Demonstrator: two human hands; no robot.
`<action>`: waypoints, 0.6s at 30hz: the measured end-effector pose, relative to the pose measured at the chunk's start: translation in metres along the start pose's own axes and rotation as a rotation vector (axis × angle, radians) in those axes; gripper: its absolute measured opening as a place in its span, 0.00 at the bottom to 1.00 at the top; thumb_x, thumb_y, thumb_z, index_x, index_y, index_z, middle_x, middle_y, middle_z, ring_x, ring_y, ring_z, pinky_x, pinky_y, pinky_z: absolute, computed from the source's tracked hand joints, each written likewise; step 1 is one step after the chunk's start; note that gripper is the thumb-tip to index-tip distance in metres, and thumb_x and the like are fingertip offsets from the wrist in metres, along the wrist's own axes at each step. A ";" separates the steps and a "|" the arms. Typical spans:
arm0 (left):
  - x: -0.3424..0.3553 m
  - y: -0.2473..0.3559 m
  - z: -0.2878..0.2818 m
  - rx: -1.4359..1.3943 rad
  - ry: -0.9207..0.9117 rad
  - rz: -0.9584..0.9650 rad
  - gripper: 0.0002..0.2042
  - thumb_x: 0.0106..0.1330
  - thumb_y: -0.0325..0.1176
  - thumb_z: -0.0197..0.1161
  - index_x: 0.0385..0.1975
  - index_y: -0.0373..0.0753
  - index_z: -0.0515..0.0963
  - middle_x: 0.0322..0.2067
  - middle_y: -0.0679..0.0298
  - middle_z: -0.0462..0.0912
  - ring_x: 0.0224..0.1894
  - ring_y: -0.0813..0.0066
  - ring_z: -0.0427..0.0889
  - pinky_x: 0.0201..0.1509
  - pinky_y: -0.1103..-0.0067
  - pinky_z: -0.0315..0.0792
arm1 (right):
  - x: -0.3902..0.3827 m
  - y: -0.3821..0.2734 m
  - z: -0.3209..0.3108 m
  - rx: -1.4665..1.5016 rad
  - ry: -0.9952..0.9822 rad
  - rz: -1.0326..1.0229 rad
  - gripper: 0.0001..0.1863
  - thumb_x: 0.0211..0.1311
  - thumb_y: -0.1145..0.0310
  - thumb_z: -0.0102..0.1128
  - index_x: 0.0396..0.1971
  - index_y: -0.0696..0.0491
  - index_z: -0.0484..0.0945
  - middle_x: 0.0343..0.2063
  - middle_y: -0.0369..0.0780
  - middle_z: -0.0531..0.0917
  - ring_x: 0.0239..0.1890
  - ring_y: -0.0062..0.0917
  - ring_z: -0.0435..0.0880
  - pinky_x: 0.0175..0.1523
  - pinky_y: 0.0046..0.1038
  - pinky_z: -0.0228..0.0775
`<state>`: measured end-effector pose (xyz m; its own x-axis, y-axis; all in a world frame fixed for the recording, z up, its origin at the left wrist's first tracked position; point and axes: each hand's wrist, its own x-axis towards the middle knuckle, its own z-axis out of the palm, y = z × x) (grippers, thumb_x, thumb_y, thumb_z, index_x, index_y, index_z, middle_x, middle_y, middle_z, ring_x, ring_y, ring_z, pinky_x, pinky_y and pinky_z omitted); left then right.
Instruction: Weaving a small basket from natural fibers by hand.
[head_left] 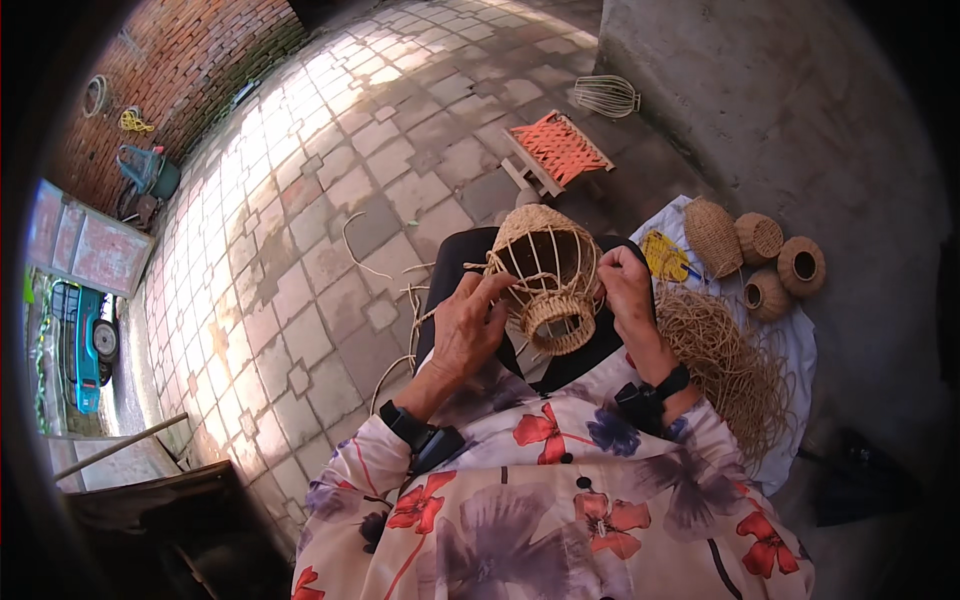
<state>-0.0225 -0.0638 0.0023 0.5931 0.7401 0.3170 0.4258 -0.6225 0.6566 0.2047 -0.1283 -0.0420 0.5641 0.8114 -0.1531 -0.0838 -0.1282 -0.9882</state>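
Note:
An unfinished wicker basket (536, 222) lies tilted across my lap, its round neck turned toward me. Closely woven cord covers the far end and the neck; between them the bare ribs show a dark inside. At its left side, my left hand (470, 322) has its fingers bent around the ribs. My right hand (627, 290) pinches at the basket's right side, fingertips partly hidden. Loose strands of cord (413, 300) hang off the left side toward the ground.
Right of me, a white cloth (797, 365) bears a heap of cord (715, 345), several finished woven vessels (712, 238) and a yellow bundle (663, 256). Ahead stand a low stool with orange webbing (560, 148) and a bare rib frame (608, 96) by the wall.

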 end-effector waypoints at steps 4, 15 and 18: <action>-0.002 -0.001 0.000 0.037 0.017 0.009 0.12 0.55 0.25 0.63 0.40 0.45 0.78 0.25 0.63 0.73 0.23 0.68 0.76 0.28 0.74 0.72 | -0.001 -0.005 0.001 -0.007 -0.004 -0.002 0.01 0.57 0.75 0.50 0.28 0.52 0.70 0.16 0.31 0.72 0.15 0.12 0.70 0.17 0.14 0.55; 0.005 0.013 -0.005 0.048 -0.102 -0.018 0.10 0.56 0.28 0.61 0.39 0.44 0.77 0.30 0.60 0.79 0.32 0.58 0.81 0.35 0.68 0.73 | -0.002 -0.010 0.000 0.119 0.037 0.105 0.02 0.53 0.78 0.51 0.25 0.55 0.71 0.17 0.33 0.73 0.15 0.16 0.72 0.20 0.18 0.63; 0.005 0.010 -0.002 -0.017 -0.065 -0.002 0.09 0.56 0.29 0.61 0.36 0.42 0.78 0.32 0.57 0.78 0.34 0.57 0.81 0.36 0.67 0.73 | -0.004 -0.012 0.000 0.116 0.015 0.139 0.03 0.53 0.78 0.51 0.24 0.54 0.71 0.17 0.32 0.73 0.14 0.16 0.71 0.19 0.17 0.61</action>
<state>-0.0164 -0.0660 0.0120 0.6356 0.7229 0.2709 0.4159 -0.6162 0.6688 0.2031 -0.1298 -0.0300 0.5524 0.7819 -0.2889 -0.2555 -0.1711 -0.9515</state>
